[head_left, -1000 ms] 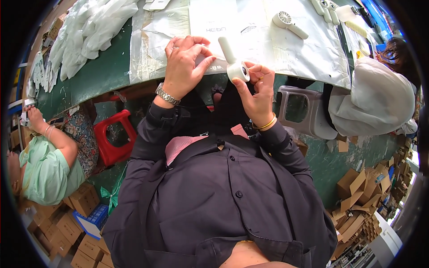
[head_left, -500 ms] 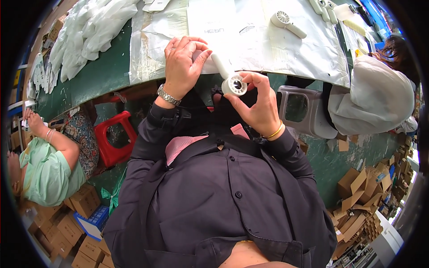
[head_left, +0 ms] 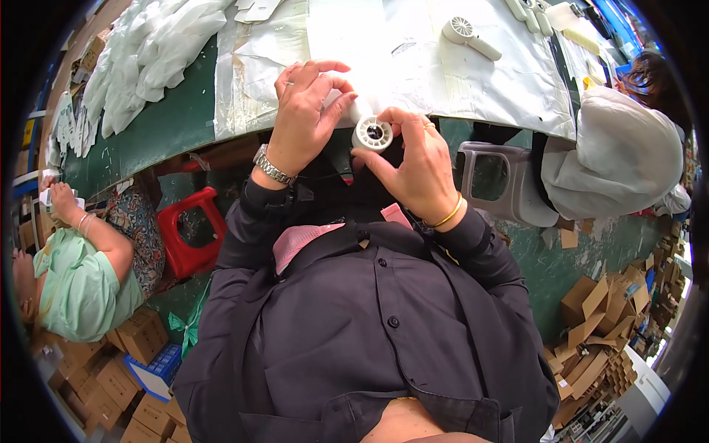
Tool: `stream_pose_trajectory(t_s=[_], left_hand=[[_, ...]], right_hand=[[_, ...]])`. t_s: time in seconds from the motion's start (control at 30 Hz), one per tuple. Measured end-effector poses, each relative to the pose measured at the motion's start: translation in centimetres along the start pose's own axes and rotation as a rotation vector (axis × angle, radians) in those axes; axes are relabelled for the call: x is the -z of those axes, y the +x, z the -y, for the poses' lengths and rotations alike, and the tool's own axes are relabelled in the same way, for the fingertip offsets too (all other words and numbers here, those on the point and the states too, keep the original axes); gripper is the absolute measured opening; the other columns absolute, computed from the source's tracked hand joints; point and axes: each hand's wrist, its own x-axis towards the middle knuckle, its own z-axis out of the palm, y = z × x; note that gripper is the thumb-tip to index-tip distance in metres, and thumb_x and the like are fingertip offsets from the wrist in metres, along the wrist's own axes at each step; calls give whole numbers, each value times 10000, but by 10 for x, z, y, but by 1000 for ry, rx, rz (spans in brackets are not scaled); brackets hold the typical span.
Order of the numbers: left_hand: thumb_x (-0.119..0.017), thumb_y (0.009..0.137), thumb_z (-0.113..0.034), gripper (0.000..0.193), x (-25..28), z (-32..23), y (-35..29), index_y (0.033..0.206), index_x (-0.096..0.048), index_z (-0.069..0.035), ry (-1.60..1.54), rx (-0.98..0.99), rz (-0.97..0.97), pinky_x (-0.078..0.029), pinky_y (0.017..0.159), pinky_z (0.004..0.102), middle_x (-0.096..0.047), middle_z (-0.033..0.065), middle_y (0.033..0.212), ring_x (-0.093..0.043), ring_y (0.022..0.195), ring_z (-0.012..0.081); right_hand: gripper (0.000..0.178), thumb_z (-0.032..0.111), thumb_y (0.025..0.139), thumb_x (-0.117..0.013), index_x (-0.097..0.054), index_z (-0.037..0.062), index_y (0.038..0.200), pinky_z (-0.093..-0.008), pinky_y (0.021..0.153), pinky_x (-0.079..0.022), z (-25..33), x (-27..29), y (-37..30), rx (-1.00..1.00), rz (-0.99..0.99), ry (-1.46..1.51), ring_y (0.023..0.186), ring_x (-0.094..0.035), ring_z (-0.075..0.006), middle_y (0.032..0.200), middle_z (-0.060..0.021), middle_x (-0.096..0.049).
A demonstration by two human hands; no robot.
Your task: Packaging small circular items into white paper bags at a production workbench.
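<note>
The right hand (head_left: 415,164) pinches the vaned round head of a white handheld fan (head_left: 372,133) between thumb and forefinger at upper centre, while the left hand (head_left: 306,111), loosely curled with thumb parted, lies beside its handle (contact indeterminable), a second fan (head_left: 471,38) resting on the tabletop (head_left: 173,118), upper right.

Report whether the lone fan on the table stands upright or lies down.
Lying down: the white fan has its handle stretched out along the pale sheeting.
</note>
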Motion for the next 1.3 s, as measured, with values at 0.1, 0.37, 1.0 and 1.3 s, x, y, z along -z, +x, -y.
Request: stream_pose_trajectory(t_s=[0.1, 0.37, 1.0, 1.3], left_hand=[[-807, 931, -158, 188, 2, 0, -3, 1075, -716, -78, -48, -102, 23, -437, 1036, 394, -686, 83, 1330, -611, 1228, 277], [-810, 979, -190, 291, 15, -24, -38, 1147, -677, 7, -332, 653, 86, -485, 566, 259, -759, 89, 886, -661, 691, 121], [-662, 1074, -174, 205, -5, -18, -50, 1058, -705, 25, -1077, 948, 255, -442, 506, 210, -744, 56, 766, -595, 551, 57], [-628, 1075, -139, 188, -6, -17, -52, 1109, -712, 26, -1050, 944, 234, -497, 543, 217, -719, 47, 766, -593, 558, 63]], right_hand=[[559, 199, 796, -937, -599, 35, 1211, -390, 805, -540, -4, -7, 5, -19, -45, -27, 879, -669, -265, 1011, -88, -705], [506, 181, 819, -912, -631, 43, 1217, -406, 854, -542, -12, -14, 4, -85, -37, -29, 947, -688, -274, 1017, -87, -717], [418, 97, 866, -802, -713, 132, 1273, -429, 1024, -499, -18, 3, 26, 61, 111, -115, 1147, -632, -343, 1328, -138, -674], [442, 242, 843, -853, -697, 80, 1223, -417, 1008, -479, -24, -14, 34, 87, 130, -130, 1076, -646, -324, 1144, -89, -707]])
